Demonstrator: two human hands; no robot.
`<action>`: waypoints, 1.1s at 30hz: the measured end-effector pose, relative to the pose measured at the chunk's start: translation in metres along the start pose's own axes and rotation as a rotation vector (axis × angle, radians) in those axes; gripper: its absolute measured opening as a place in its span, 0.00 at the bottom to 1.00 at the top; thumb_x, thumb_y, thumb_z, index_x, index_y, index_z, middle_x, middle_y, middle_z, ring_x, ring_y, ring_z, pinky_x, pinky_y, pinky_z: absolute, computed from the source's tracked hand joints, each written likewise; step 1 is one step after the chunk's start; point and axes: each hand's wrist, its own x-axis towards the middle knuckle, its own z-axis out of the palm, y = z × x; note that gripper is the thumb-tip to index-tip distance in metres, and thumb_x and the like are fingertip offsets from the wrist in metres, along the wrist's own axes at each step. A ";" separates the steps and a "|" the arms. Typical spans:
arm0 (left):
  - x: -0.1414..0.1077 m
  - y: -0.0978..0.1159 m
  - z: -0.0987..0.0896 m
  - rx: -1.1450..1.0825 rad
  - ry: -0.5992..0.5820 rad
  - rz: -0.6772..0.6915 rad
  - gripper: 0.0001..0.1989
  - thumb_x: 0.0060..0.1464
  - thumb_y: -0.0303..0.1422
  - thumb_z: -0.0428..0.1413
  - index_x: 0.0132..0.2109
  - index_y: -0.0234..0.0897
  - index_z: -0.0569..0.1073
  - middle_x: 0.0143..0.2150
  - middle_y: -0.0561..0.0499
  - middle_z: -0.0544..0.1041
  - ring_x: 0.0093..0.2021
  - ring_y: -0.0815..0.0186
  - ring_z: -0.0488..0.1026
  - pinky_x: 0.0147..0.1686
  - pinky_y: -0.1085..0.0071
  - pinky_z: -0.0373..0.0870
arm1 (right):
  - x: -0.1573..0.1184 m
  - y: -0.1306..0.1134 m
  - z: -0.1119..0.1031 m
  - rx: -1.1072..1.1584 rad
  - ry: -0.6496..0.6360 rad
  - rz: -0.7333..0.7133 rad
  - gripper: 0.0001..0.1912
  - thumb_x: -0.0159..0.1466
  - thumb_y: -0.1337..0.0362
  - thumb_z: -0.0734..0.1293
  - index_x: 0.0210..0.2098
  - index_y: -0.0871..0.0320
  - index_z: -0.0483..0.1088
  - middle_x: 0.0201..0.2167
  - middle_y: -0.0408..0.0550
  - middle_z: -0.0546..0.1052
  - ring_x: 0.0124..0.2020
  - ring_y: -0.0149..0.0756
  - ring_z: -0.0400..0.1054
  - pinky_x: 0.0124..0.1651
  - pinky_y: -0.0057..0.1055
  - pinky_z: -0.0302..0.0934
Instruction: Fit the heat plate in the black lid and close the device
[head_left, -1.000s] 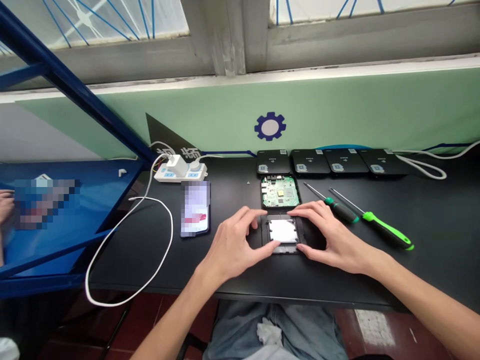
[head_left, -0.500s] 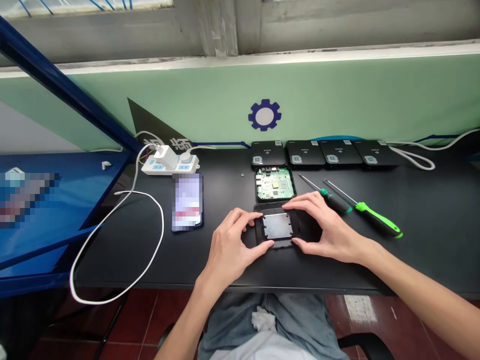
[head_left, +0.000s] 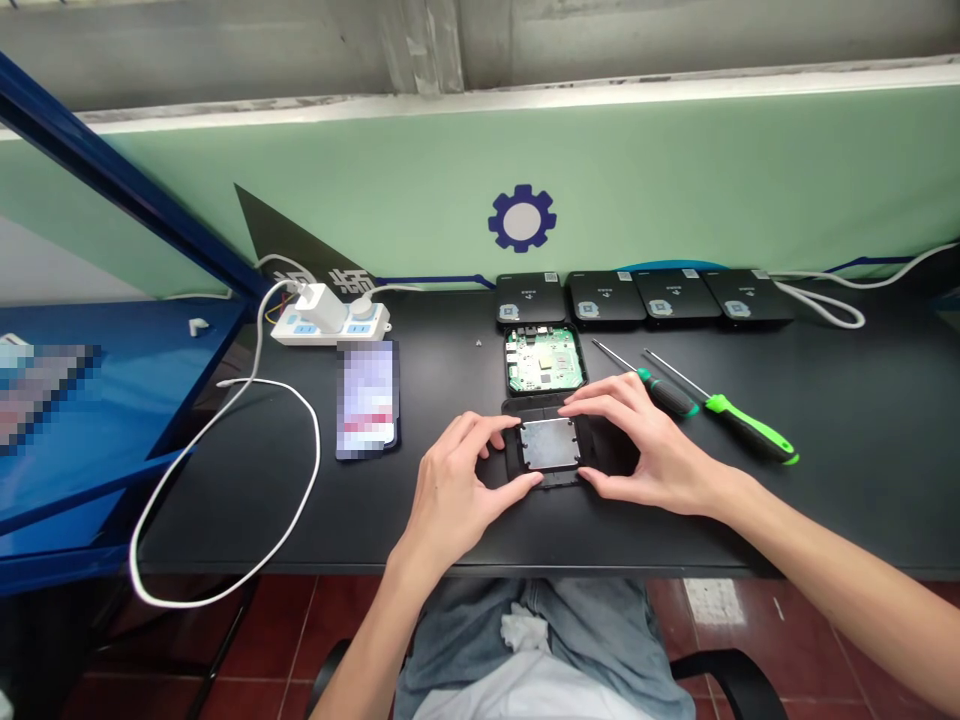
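A silver metal plate (head_left: 550,444) lies in a square black cover (head_left: 553,480) on the dark table. My left hand (head_left: 461,485) has its thumb and index finger at the plate's left corners. From the right, my right hand (head_left: 637,445) grips the plate's other side, its thumb at the lower corner and fingers at the upper one. Just behind the cover sits an open black case with a green circuit board (head_left: 545,361).
Several closed black boxes (head_left: 609,298) line the back edge. Two green-handled screwdrivers (head_left: 667,392) lie to the right. A phone (head_left: 367,400), a white power strip (head_left: 330,322) and a looped white cable (head_left: 316,440) are on the left.
The view has tilted and shifted slightly, so everything sits a little higher and further left. Both hands keep almost the same hold around the plate.
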 end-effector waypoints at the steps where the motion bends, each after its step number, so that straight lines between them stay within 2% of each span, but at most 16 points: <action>1: 0.000 0.000 0.000 0.003 0.002 0.001 0.27 0.57 0.35 0.80 0.61 0.49 0.82 0.46 0.53 0.80 0.42 0.59 0.78 0.45 0.63 0.79 | 0.000 0.000 0.000 -0.002 0.000 -0.001 0.33 0.68 0.62 0.79 0.69 0.45 0.68 0.64 0.55 0.76 0.65 0.56 0.68 0.68 0.61 0.67; 9: -0.001 -0.001 0.001 0.021 0.002 0.016 0.26 0.59 0.36 0.79 0.61 0.49 0.81 0.44 0.52 0.81 0.42 0.57 0.78 0.44 0.61 0.79 | 0.000 0.000 0.000 -0.007 -0.007 0.003 0.31 0.69 0.61 0.78 0.68 0.45 0.70 0.64 0.55 0.76 0.64 0.57 0.69 0.67 0.60 0.68; 15: 0.000 -0.001 0.001 0.053 -0.006 0.019 0.26 0.60 0.37 0.79 0.62 0.48 0.82 0.43 0.52 0.81 0.42 0.57 0.78 0.44 0.61 0.78 | -0.002 0.001 0.000 0.004 -0.030 0.034 0.33 0.69 0.60 0.77 0.70 0.46 0.67 0.65 0.55 0.75 0.64 0.55 0.67 0.68 0.57 0.68; 25: -0.001 0.001 0.004 0.103 -0.018 0.020 0.27 0.62 0.39 0.77 0.65 0.47 0.82 0.41 0.52 0.81 0.43 0.55 0.78 0.43 0.60 0.75 | 0.000 0.002 -0.001 -0.023 -0.067 0.047 0.32 0.70 0.60 0.76 0.70 0.46 0.67 0.64 0.56 0.75 0.63 0.58 0.66 0.66 0.59 0.65; 29: -0.001 0.003 0.002 0.022 -0.009 -0.007 0.31 0.62 0.41 0.77 0.68 0.47 0.79 0.43 0.52 0.81 0.43 0.56 0.78 0.46 0.61 0.76 | -0.001 0.003 0.000 -0.009 -0.062 0.048 0.32 0.71 0.59 0.76 0.71 0.46 0.66 0.65 0.56 0.74 0.63 0.57 0.65 0.67 0.58 0.65; 33: -0.002 0.005 -0.001 -0.102 0.026 -0.094 0.24 0.72 0.42 0.68 0.70 0.46 0.76 0.45 0.53 0.82 0.43 0.60 0.78 0.44 0.65 0.75 | -0.003 0.005 0.001 0.007 -0.039 0.041 0.33 0.71 0.57 0.76 0.72 0.45 0.66 0.66 0.57 0.72 0.64 0.58 0.64 0.68 0.58 0.63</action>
